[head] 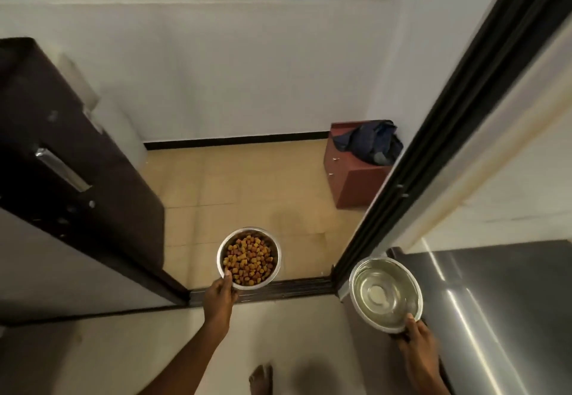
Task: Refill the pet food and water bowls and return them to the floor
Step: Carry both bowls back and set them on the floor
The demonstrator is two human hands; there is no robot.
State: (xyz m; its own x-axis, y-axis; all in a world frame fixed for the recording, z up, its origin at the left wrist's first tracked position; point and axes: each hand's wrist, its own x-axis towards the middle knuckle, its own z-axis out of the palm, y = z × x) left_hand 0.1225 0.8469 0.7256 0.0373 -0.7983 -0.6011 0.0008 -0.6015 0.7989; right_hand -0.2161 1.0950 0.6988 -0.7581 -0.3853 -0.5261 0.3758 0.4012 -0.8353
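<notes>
I am holding the food bowl (249, 258) by its near rim with my left hand (220, 293), up over the doorway track (278, 289). My right hand (416, 340) is gripping the water bowl's (386, 294) near rim, beside the fridge (495, 317).

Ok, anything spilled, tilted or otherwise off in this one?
Nothing spilled. The left hand holds the kibble bowl roughly level, no pieces on the tiled floor. The right hand holds the water bowl. Only oddity: dark cloth dumped loosely on the small red cabinet.
</notes>
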